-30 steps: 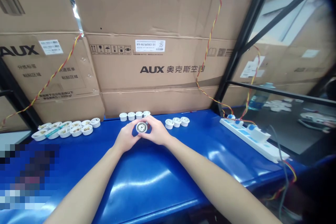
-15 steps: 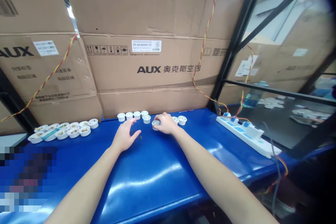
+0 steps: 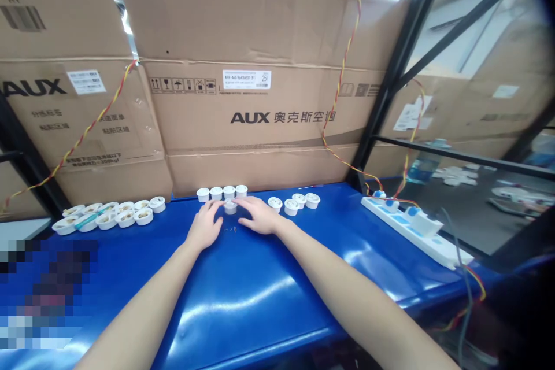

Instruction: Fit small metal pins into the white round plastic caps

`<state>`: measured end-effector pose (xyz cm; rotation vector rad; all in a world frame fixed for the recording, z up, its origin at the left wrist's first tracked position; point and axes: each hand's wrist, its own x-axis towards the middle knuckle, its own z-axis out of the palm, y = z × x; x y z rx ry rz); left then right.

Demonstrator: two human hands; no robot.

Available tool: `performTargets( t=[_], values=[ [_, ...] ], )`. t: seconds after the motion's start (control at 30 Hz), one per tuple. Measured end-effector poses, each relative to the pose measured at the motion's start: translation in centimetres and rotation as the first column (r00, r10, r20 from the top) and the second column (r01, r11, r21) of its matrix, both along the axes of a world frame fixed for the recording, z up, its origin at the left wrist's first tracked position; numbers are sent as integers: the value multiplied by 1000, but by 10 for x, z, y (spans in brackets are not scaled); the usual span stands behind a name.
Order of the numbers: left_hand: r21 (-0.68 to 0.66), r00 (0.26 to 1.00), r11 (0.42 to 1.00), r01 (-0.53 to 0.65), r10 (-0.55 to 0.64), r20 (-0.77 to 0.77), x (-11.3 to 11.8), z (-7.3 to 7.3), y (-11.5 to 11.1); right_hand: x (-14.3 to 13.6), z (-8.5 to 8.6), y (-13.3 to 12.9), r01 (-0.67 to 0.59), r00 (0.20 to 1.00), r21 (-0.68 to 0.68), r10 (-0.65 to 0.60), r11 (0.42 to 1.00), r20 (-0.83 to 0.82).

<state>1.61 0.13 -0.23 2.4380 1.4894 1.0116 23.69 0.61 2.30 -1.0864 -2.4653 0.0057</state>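
A small round white cup (image 3: 230,207) stands on the blue tabletop between my hands. My left hand (image 3: 205,225) is at its left side, thumb apart from the fingers, fingertips close to the rim. From the right, my right hand (image 3: 260,217) reaches over with its fingers stretched to the cup's edge and the thumb spread lower down. Whether the fingertips press on it I cannot tell. Tiny thin metal pieces (image 3: 232,229) lie just in front of the cup. Behind it is a row of similar white cups (image 3: 216,193). Several more cups (image 3: 291,207) stand right of my right hand.
On the left are two rows of white cups (image 3: 125,218) with small contents, a teal strip (image 3: 95,216) across some. A white power strip (image 3: 411,231) with plugs lies at the right, near a black rack post (image 3: 381,92). Cardboard boxes (image 3: 260,144) wall off the back.
My right hand has let go of a cup on the right and moved left to the middle cup. That cup now sits farther left. My left hand has shifted slightly.
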Motion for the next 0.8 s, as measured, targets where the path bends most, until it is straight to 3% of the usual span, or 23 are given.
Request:
performTargets(
  t=[0.07,0.13,0.3,0.8],
  values=[
    [1,1000,1000,16,-16,-18,-1,-4,2,2,2,-4,-75,993,3,75,997,-93],
    [1,1000,1000,19,-19,-18,-2,-6,4,5,3,-6,-58,989,-32,53,998,-141],
    [-3,1000,1000,14,-14,-3,-1,-4,2,4,-1,-7,-102,994,-178,94,979,-52],
    [-29,1000,1000,12,-12,1,2,-1,-2,-13,-3,-12,-107,993,-201,94,974,-70]
  ],
)
